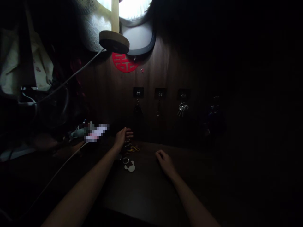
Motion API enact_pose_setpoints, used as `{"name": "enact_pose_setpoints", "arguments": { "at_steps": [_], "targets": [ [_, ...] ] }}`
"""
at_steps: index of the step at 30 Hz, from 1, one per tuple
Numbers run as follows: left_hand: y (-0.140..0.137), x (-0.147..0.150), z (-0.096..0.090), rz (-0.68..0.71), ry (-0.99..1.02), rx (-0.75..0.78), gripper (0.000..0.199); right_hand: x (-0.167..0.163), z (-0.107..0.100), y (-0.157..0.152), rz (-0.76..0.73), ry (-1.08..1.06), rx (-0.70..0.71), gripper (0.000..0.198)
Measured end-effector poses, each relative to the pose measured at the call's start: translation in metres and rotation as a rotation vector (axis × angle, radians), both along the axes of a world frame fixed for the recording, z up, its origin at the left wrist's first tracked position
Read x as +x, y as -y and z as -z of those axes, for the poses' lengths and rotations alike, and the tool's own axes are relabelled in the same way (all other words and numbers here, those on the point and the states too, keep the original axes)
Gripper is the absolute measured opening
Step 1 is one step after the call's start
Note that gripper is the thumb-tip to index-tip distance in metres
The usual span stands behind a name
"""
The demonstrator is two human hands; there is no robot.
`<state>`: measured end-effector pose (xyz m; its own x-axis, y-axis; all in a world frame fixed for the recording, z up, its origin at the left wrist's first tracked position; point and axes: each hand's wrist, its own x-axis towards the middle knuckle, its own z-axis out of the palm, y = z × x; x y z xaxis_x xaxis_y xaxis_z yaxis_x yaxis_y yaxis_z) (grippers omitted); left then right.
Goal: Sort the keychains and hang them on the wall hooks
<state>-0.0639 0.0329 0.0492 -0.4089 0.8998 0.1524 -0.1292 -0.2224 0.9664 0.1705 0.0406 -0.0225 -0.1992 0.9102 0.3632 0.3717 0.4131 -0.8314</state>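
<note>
My left hand [122, 138] hovers over the back of the dark shelf surface, its fingers stretched to the right and apart, holding nothing that I can see. Just below it lies a small pile of trinkets with a yellow strap [134, 148], partly hidden by the hand. Nearer to me are a metal ring [126, 160] and a pale, round-eared key charm [130, 167]. To the right, my right hand [165, 161] rests low by the surface with its fingers curled in and the thumb close to them; nothing shows in it.
Keys [182, 108] and other dim items hang from black wall hooks [138, 92]. A lamp with a round base [114, 41] and caps hang above a red round paper-cut [125, 63]. A white cable [71, 77] crosses the left, where bags and a blurred-out device [96, 133] sit.
</note>
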Motion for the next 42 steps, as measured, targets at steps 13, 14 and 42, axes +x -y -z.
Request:
{"name": "enact_pose_setpoints", "arguments": {
  "at_steps": [13,14,42],
  "targets": [
    [0.042,0.009,0.056,-0.182,-1.081,-0.024,0.031,0.0,0.0,-0.001,0.0,0.075,-0.005,0.03],
    [0.044,0.013,0.057,-0.184,-1.187,-0.048,0.034,0.0,0.0,-0.001,-0.004,0.081,-0.009,0.03],
    [0.05,0.05,0.061,-0.088,-1.49,0.396,0.015,-0.005,-0.005,0.012,-0.146,0.226,0.16,0.019]
  ]
}}
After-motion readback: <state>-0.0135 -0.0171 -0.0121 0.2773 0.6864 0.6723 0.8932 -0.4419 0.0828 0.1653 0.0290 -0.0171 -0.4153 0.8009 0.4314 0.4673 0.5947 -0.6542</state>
